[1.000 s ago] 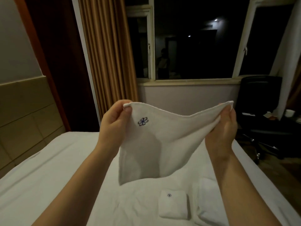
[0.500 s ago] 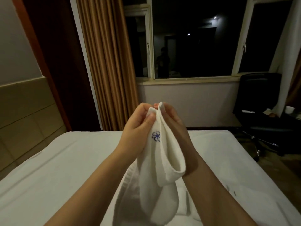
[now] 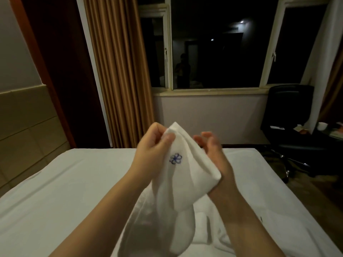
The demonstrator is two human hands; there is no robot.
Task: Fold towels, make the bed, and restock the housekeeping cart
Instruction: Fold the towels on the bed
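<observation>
A small white towel (image 3: 178, 186) with a blue flower emblem hangs folded in half in front of me above the bed (image 3: 65, 191). My left hand (image 3: 154, 147) pinches both of its top corners together between thumb and fingers. My right hand (image 3: 213, 151) is just right of the towel, fingers relaxed and loosely curled, holding nothing, with the towel's fold lying against its wrist. The hanging towel hides whatever lies on the bed beneath it.
More rumpled white cloth (image 3: 213, 232) lies on the bed under my arms. A brown curtain (image 3: 118, 71) and a dark window (image 3: 213, 43) are beyond the bed. A black office chair (image 3: 291, 115) stands at the right, beside a desk with a cup (image 3: 322, 126).
The towel was held spread out by its two top corners. My hands came together, the left took both corners, and the right has now let go and moved slightly right.
</observation>
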